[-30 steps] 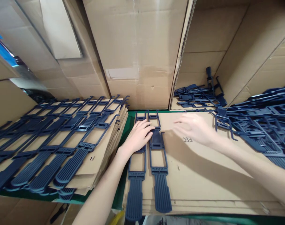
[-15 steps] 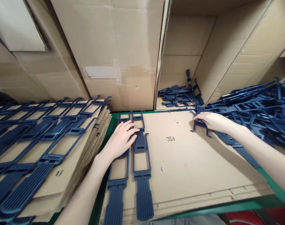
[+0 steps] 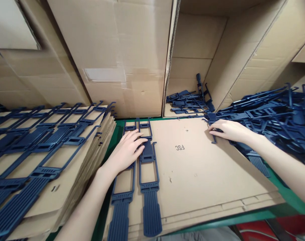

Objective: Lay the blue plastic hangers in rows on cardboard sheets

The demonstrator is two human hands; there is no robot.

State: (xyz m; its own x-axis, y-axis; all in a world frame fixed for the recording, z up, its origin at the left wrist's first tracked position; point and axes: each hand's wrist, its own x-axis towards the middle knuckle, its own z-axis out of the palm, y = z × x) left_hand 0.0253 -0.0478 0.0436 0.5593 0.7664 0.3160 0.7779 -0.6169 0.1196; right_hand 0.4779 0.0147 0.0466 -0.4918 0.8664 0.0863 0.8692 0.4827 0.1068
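My left hand point(image 3: 124, 150) lies flat with fingers spread over dark blue plastic frames on a cardboard sheet point(image 3: 197, 184). One ribbed blue frame point(image 3: 121, 214) is partly under the palm. Beside it, to the right, lies another ribbed blue frame point(image 3: 151, 212), touched near its upper part by my fingers. At the sheet's right edge, my right hand point(image 3: 229, 130) is closed on a blue plastic piece with a hooked prong point(image 3: 213, 139). Most of that piece is hidden behind the fingers.
At right, a tangled heap of blue plastic pieces point(image 3: 275, 117). More loose pieces point(image 3: 189, 102) lie inside an open carton point(image 3: 192, 40) at the back. A cardboard stack point(image 3: 67, 197) on the left carries rows of blue frames point(image 3: 45, 172). A closed carton point(image 3: 132, 90) stands behind.
My right hand has turned over the hooked piece, so less of it shows now. My left hand stays on the frames. The whole view has shifted slightly.
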